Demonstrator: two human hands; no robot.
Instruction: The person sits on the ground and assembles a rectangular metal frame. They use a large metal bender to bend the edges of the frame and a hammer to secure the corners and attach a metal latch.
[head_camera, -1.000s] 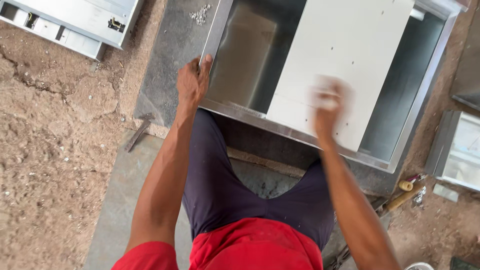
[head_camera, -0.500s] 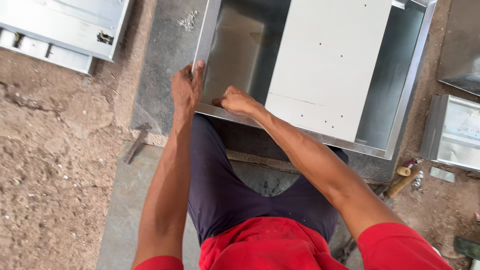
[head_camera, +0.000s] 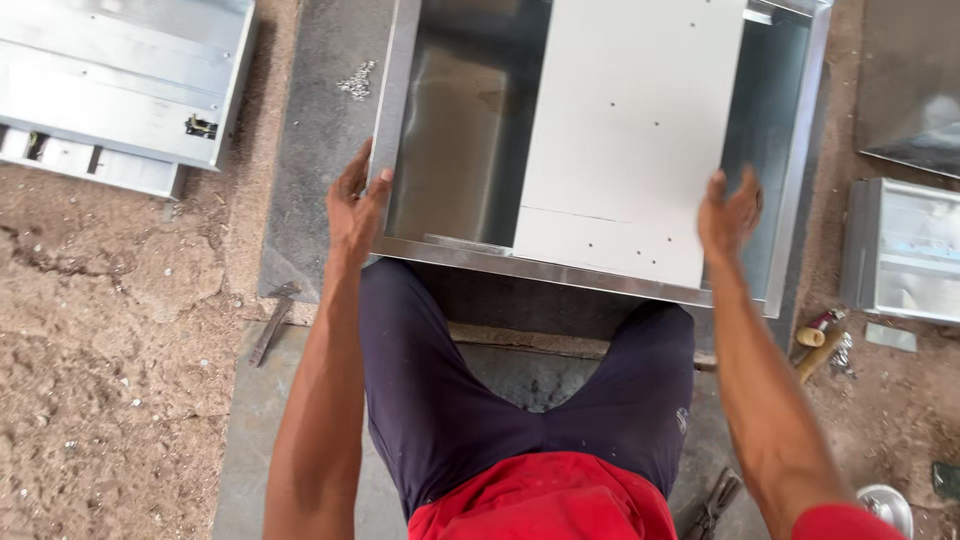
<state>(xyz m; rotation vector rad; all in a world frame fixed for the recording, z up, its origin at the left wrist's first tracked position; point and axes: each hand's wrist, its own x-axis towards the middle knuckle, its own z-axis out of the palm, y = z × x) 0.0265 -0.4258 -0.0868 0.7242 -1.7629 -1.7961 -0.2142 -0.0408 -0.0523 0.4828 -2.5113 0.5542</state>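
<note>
**Both hands at the near edge of the metal box**

We see our left hand (head_camera: 355, 205) at the near left corner of the open sheet-metal box (head_camera: 455, 150), fingers stretched up along the outside of its left wall and the thumb hooked over the rim. It is a loose, mostly open hold on the edge rather than a fist. Our right hand (head_camera: 728, 212) is spread, fingers apart and slightly curled, at the right edge of the white panel (head_camera: 620, 130) that lies inside the box; whether it touches the panel or hovers just over it, we cannot tell. Both forearms reach forward and away from us, the left nearly straight, the right angled in from the lower right.

The box sits on a grey slab (head_camera: 320, 120) on the ground, just beyond our knees, which are in dark shorts (head_camera: 430, 400). A small heap of screws (head_camera: 356, 82) lies on the slab to the box's left. Further left, on the sandy soil, rests another metal casing (head_camera: 110, 90). To the right are more sheet-metal pieces (head_camera: 900, 250).
</note>
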